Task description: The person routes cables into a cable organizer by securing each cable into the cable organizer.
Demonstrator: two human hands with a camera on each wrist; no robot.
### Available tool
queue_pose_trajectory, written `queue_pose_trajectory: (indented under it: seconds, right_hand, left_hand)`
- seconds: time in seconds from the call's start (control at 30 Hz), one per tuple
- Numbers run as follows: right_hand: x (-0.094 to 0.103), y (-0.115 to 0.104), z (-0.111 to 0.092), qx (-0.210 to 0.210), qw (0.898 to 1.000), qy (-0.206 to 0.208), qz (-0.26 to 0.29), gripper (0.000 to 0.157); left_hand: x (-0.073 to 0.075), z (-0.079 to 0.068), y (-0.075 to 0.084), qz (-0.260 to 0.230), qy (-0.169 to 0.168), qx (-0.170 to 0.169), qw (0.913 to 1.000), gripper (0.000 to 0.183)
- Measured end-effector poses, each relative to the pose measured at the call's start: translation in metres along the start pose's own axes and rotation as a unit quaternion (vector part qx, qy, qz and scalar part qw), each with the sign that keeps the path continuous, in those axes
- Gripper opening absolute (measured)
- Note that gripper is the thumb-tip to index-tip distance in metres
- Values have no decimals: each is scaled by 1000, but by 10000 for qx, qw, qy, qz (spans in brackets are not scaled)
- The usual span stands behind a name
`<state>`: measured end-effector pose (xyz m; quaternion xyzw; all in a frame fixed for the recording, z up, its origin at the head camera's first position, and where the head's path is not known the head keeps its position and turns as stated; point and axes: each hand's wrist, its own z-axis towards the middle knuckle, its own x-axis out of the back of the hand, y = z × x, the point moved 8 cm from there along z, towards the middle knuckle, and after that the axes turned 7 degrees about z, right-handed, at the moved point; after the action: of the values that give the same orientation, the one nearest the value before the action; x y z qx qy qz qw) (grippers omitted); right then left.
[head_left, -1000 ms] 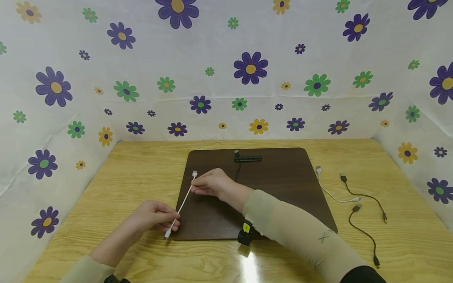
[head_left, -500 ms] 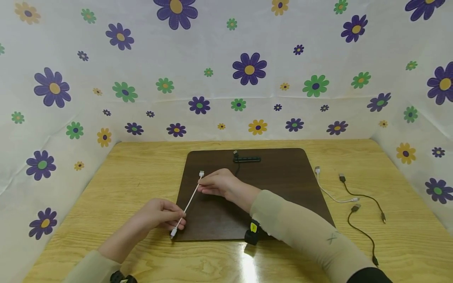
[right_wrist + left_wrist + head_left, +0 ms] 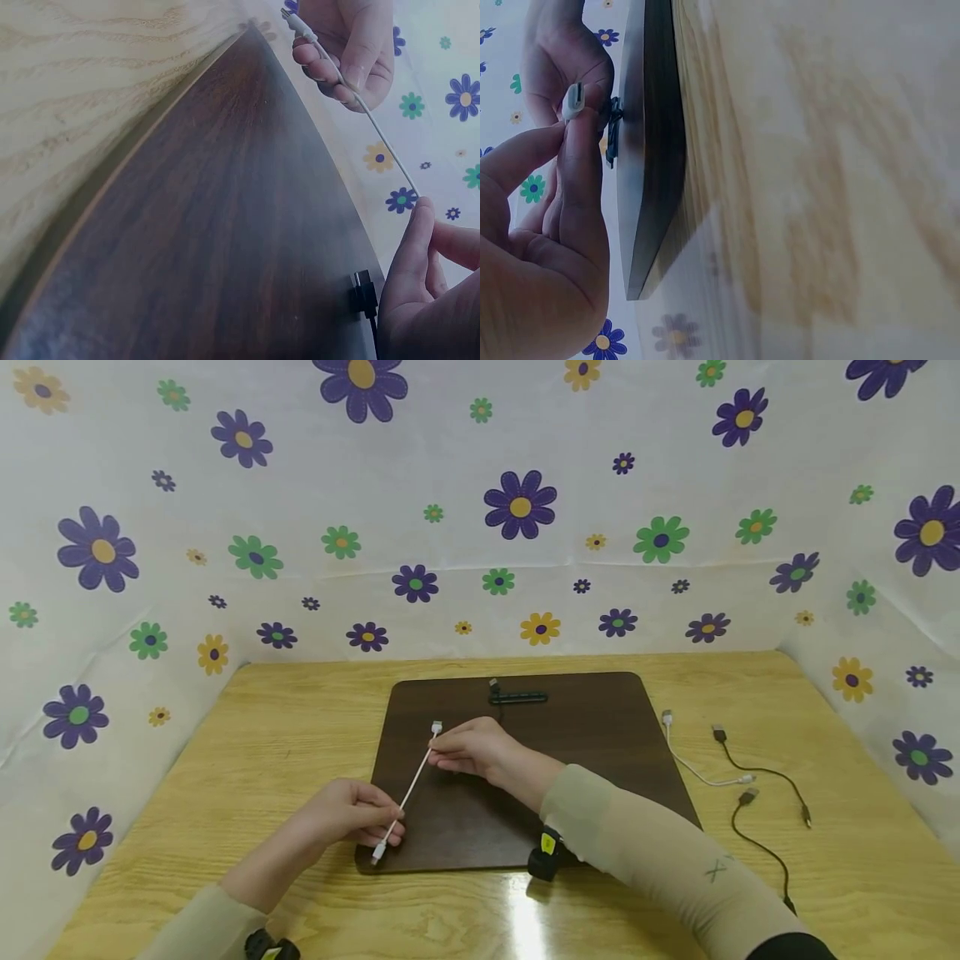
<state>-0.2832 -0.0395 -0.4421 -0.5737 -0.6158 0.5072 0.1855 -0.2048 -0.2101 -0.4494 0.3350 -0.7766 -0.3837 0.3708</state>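
Note:
A short white USB cable is stretched straight and slanting over the left part of a dark brown board. Its lower end, near the small white connector, is pinched between thumb and fingers of the left hand. Just below the larger USB plug, at the far end, the right hand pinches the cable with its fingertips. In the right wrist view the cable runs taut from one hand to the other, raised above the board.
On the board's far side lies a black slotted strip with a black USB plug at its left end. Right of the board, another white cable and two black cables lie on the wooden table. Flowered cloth hangs around.
Both hands have shifted to the right, carrying the stretched white cable from the board's left edge farther over the board. The grip looks the same. The head view has turned slightly.

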Motion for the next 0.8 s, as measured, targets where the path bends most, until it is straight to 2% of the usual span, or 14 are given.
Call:
queue_pose_trajectory:
  seconds: [0.8]
  right_hand:
    - [28,-7,-4,4,9996,250,121,26]
  left_hand:
    - [-16,22,15,18,-64,50,10000,26]
